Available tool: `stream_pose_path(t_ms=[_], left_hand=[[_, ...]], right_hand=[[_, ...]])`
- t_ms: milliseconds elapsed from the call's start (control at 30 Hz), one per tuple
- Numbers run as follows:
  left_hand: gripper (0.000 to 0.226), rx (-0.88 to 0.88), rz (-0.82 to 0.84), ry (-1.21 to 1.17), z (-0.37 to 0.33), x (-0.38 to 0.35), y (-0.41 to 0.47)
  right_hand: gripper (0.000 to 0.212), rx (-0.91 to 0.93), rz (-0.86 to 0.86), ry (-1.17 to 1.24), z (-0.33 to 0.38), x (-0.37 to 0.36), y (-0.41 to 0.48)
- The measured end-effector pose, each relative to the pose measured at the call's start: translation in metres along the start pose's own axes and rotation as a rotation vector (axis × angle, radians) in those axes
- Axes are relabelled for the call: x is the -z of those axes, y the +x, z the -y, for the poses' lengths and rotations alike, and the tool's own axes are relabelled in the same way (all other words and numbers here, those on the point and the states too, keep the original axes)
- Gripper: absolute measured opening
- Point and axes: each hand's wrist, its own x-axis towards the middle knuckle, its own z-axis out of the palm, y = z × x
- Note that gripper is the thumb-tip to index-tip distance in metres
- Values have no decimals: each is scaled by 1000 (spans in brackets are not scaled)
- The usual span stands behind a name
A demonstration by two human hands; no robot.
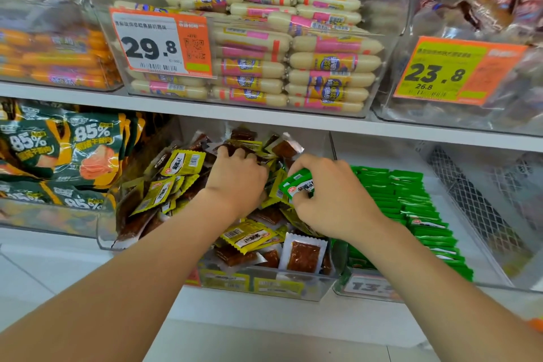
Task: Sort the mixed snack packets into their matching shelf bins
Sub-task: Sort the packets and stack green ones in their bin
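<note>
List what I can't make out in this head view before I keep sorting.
Head view only:
- Fingertips of the left hand: buried among the yellow packets, so a grip cannot be confirmed.
- The price tag starting "13.": its end is covered by the right forearm.
- Contents of the top-right bin: blurred.
- Print on the green packet: partly covered by the right hand.

Head-worn camera looks forward and down, close over the lower shelf bins (293, 288)

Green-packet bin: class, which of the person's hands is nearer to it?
Right. The right hand, pinching a green packet, hovers just left of the green-packet bin, over the yellow packets; the left hand is farther left, amid that pile.
</note>
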Motion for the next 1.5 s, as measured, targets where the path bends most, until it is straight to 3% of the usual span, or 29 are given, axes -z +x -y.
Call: stream_pose_path(t_ms=[200, 333, 433, 567, 733, 867, 967, 1100, 1200, 1300, 1433, 1500], left_hand=[[34, 12, -173, -408, 27, 4, -12], [42, -42, -270, -669, 39, 0, -28], [29, -150, -364, -813, 35, 9, -39], [29, -352, -315, -739, 25, 9, -48], [30, -425, -331, -696, 22, 9, -62], [31, -421, -448, -751, 26, 18, -74], [32, -441, -573, -745, 23, 22, -85], [30, -444, -677, -727, 16, 24, -91], [26, -467, -683, -760, 9, 24, -91], [30, -332, -656, -985, 1, 30, -92], [49, -83, -423, -1400, -5, 39, -93], [70, -44, -270, -1606, -8, 41, -93]], right_hand=[[32, -63, -62, 154, 0, 6, -2], [25, -165, -228, 406, 6, 8, 0], [21, -286, -316, 640, 13, 10, -2], [17, -434, -321, 805, 19, 12, -9], [15, -531, -242, 975, 20, 15, -16], [39, -650, -174, 1277, 14, 18, -18], [25, -631, -110, 1449, 14, 29, -23], [34, -560, 56, 1489, 18, 30, -30], [31, -515, 82, 1398, 23, 25, -30], [29, -484, 82, 1349, 23, 23, -28], [26, -448, 50, 1293, 23, 23, -25], [31, -434, -2, 1248, 25, 21, -24]])
